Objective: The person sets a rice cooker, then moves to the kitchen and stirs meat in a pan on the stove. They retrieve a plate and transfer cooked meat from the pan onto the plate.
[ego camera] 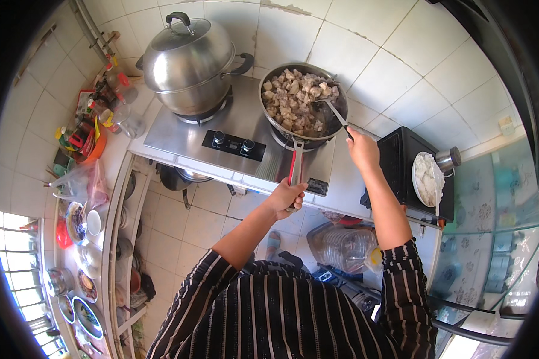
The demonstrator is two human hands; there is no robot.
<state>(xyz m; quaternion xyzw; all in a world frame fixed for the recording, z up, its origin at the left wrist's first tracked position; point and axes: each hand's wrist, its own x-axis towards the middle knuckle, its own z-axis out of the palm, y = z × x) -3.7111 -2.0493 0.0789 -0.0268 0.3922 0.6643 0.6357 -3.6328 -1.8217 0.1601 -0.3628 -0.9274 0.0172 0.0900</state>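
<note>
My left hand (289, 197) is closed around the long handle (297, 161) of a frying pan (264, 107), which sits on the right burner of a steel gas stove (179, 139). Chunks of pale, browned meat (292, 96) fill most of the pan, with a darker bare patch at its right. In my right hand (363, 150) is a spatula (336, 113) with a black grip and a metal shaft. Its head is partly hidden among the meat at the pan's right side.
A large lidded steel steamer pot (188, 67) stands on the left burner. To the right, a plate of white food (426, 179) rests on a black oven (393, 168). Bottles (116, 80) crowd the left corner; dishes (87, 316) line the left counter. A big plastic jug (345, 247) lies below.
</note>
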